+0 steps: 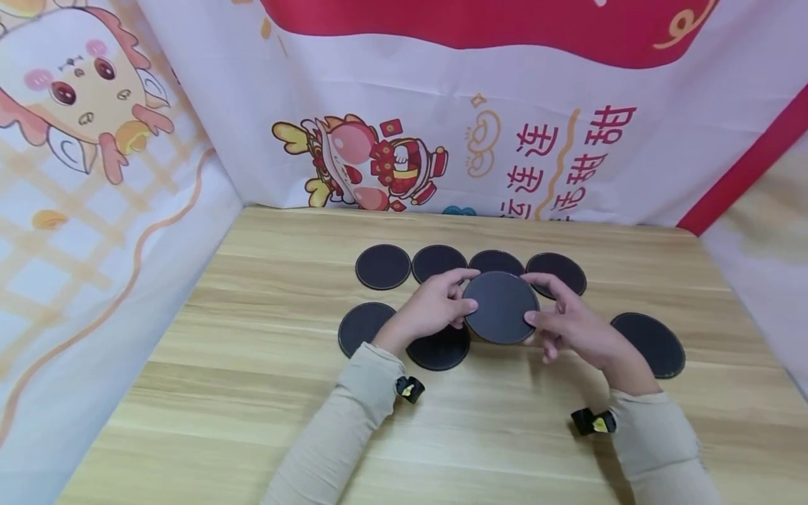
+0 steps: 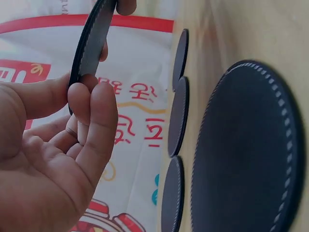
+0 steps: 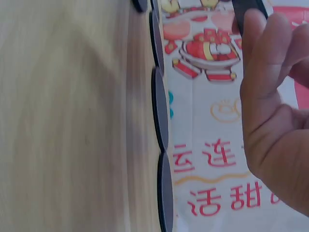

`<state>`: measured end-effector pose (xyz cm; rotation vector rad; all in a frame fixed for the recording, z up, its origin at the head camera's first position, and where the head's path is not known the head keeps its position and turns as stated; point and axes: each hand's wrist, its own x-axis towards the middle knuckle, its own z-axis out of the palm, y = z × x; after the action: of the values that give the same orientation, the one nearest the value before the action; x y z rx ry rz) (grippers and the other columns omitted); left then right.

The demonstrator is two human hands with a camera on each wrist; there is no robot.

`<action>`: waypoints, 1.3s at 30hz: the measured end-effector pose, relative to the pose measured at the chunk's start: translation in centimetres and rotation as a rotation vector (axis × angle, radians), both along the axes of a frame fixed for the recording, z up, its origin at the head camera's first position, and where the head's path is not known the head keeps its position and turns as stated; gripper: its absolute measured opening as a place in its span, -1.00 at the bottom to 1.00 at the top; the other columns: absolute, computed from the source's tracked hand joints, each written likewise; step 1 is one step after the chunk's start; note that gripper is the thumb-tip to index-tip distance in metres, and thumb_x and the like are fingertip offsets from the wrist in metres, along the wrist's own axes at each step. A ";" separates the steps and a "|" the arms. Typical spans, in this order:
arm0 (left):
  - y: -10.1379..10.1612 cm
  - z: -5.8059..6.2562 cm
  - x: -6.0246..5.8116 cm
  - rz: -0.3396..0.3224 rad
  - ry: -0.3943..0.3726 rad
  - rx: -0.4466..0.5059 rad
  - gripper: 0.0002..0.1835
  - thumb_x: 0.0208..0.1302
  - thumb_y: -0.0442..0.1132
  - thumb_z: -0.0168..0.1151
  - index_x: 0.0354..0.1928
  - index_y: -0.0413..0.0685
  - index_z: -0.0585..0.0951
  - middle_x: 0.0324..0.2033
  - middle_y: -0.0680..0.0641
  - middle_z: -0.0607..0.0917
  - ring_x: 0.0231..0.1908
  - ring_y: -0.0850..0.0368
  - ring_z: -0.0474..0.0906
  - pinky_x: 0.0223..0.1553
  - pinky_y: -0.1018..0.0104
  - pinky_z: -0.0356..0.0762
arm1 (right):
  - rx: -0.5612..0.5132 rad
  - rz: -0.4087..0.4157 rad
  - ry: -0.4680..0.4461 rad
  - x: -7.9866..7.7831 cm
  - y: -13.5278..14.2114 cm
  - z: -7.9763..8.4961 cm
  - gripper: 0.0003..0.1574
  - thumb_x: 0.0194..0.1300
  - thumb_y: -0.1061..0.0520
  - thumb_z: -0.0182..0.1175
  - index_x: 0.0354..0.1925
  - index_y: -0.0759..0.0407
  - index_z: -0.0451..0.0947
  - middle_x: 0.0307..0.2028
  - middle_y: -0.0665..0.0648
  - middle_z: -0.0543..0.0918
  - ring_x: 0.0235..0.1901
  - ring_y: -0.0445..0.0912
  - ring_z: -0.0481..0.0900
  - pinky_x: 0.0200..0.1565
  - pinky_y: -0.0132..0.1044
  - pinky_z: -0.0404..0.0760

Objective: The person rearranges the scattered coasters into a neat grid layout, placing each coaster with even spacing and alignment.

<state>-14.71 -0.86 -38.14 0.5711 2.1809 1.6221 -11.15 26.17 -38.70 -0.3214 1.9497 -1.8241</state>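
Note:
Between both hands a round black coaster [image 1: 501, 308] is held up above the table, its flat face turned toward the head camera. My left hand [image 1: 435, 305] pinches its left edge between thumb and fingers. On the opposite edge, my right hand [image 1: 568, 319] grips it the same way. The left wrist view shows the held coaster [image 2: 91, 46] nearly edge-on, with pale stitching along its rim. Below my left hand lie two more coasters, one [image 1: 440, 348] partly under the hand and another [image 1: 362, 328] partly covered by the wrist.
A row of several black coasters [image 1: 383, 267] lies along the back of the wooden table [image 1: 252, 414]. One more coaster [image 1: 650, 345] lies at the right, beside my right forearm. A printed cloth [image 1: 379, 77] hangs behind the table's far edge.

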 end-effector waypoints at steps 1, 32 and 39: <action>0.1 -0.1 0.1 -0.006 -0.005 -0.012 -0.43 0.41 -0.37 0.26 0.43 -0.10 0.41 -0.59 -0.07 0.55 -0.57 0.08 0.59 -0.40 0.26 0.65 | 0.013 0.011 -0.004 0.0 0.3 0.0 -0.27 0.50 0.26 0.12 0.46 -0.02 0.03 -0.59 0.35 0.62 -0.79 -0.09 0.50 -0.59 -0.03 0.67; 2.2 -3.0 0.9 -0.139 0.180 -0.671 -0.34 0.43 -0.19 0.24 0.51 -0.01 0.31 0.31 -0.10 0.52 0.30 0.03 0.43 0.30 0.19 0.34 | 0.294 0.137 -0.191 -0.8 1.9 -2.6 -0.32 0.50 0.27 0.08 0.41 0.14 -0.01 -0.53 0.41 0.65 -0.77 -0.05 0.55 -0.65 -0.20 0.58; 2.6 -2.7 1.2 -0.179 0.198 -0.753 -0.27 0.43 -0.15 0.24 0.55 -0.04 0.21 0.33 -0.17 0.49 0.32 -0.03 0.39 0.32 0.17 0.32 | 0.385 0.142 -0.191 -0.6 0.9 -2.3 -0.36 0.51 0.25 0.08 0.39 0.09 0.03 -0.53 0.37 0.66 -0.77 -0.08 0.55 -0.62 -0.16 0.63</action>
<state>-13.51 1.69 -40.88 0.6716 2.5545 0.5836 -11.75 27.09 -40.98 -0.1494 2.0294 -1.3046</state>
